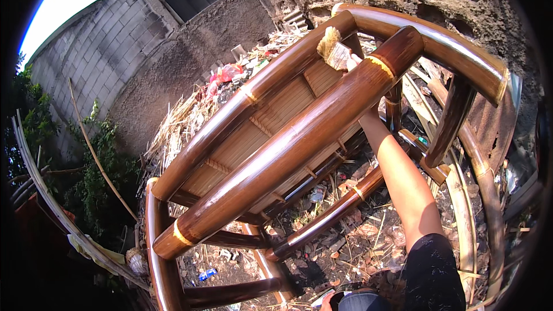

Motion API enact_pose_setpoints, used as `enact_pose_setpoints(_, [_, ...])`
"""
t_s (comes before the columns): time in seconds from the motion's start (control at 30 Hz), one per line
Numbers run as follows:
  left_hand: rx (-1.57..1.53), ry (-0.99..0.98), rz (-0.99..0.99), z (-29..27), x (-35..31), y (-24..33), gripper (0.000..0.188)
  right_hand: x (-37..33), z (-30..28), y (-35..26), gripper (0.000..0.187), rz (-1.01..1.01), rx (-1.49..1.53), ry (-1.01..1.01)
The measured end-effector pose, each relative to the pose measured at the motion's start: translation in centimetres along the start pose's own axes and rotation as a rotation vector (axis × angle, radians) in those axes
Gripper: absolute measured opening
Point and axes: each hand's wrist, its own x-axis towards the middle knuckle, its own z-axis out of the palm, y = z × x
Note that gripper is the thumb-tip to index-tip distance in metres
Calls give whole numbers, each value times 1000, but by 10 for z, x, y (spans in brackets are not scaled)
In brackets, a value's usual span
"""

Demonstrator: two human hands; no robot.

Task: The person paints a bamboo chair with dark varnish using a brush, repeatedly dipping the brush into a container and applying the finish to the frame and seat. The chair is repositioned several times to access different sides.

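Littered ground [368,239] lies beneath glossy brown bamboo furniture [288,141].

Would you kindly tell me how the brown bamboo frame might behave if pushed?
The bamboo frame would probably be stiff, its thick poles being joined by crosspieces. Its glossy surface looks smooth, so may feel slippery. The littered ground might make it rock.

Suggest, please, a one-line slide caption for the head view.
Right hand holding a paintbrush at a glossy brown bamboo furniture frame, outdoors on littered ground.
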Motion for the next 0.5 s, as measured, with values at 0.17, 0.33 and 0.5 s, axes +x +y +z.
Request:
enact_pose_setpoints(0.17, [-2, 14, -5, 0, -6, 4, 90, 27, 0, -23, 39, 107, 186, 119])
enact_pose_setpoints(0.33, [-10, 10, 5, 11, -5, -1, 90, -3, 19, -6, 41, 229, 214, 181])
enact_pose_setpoints(0.5, [2, 28, -12, 5, -15, -2, 90, -15, 52, 4, 44, 477, 671, 434])
